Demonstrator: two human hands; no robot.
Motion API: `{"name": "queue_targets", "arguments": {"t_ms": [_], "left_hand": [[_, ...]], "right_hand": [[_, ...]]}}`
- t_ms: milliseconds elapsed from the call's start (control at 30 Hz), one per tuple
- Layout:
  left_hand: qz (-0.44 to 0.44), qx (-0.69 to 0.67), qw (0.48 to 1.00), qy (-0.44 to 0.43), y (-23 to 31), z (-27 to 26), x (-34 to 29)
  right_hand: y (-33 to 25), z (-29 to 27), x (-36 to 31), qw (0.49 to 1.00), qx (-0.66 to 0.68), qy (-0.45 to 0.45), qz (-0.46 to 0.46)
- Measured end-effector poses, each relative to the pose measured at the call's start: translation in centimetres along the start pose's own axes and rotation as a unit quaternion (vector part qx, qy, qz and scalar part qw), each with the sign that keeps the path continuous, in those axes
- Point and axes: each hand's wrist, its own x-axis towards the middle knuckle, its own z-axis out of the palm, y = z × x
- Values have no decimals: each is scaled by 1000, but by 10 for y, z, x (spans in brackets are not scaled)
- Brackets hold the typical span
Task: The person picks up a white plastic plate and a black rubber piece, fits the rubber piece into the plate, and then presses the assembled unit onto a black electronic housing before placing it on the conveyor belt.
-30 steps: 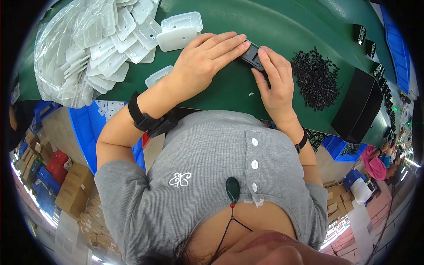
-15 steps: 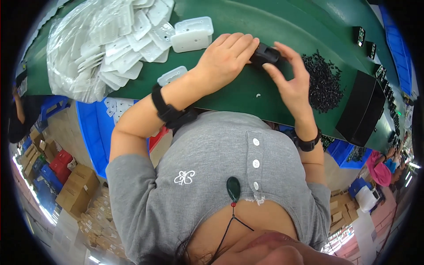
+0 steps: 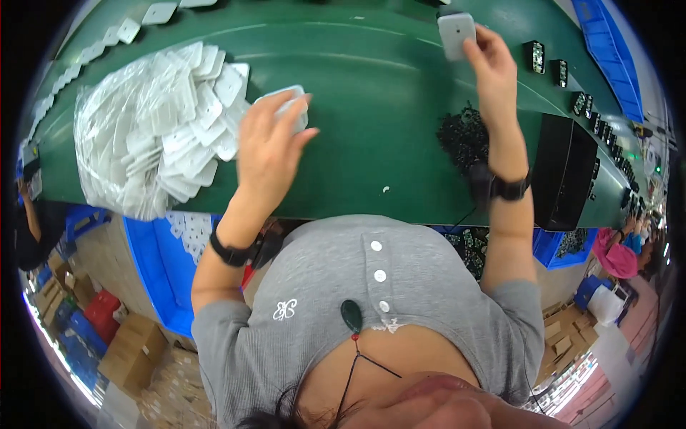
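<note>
My right hand [image 3: 493, 68], raised toward the far side of the green table, grips a rounded white plate [image 3: 457, 34] between thumb and fingers. A dark part shows behind its upper edge, and the plate has a small hole in its face. At the left, my left hand [image 3: 268, 146] reaches over a short stack of white plates [image 3: 293, 107], thumb held apart from the fingers. Whether its fingertips touch the stack I cannot tell. Beside it, a clear plastic bag [image 3: 107, 150] spills many loose white plates [image 3: 204, 107].
A heap of small black pieces [image 3: 464, 136] lies near my right forearm. Right of it stands a black box [image 3: 561, 171]. Dark housings with circuit boards [image 3: 536, 57] line the right side, beside a blue tray [image 3: 607, 50]. More white plates [image 3: 128, 30] run along the far left.
My hands have parted. The right has carried the dark piece away, up and right, its white face now showing. The left has moved left to the small stack of plates.
</note>
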Motion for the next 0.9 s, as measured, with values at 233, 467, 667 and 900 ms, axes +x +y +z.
{"name": "queue_targets", "arguments": {"t_ms": [233, 467, 667, 900], "left_hand": [[-77, 169, 982, -41, -19, -15, -8], [-77, 108, 990, -54, -20, -16, -3], [-74, 21, 996, -34, -12, -9, -9], [44, -4, 995, -92, 14, 10, -22]], "right_hand": [[82, -97, 155, 984, -154, -45, 71], [82, -97, 180, 956, -216, -118, 162], [25, -91, 107, 945, -326, -15, -5], [-9, -68, -36, 921, -385, -38, -46]]}}
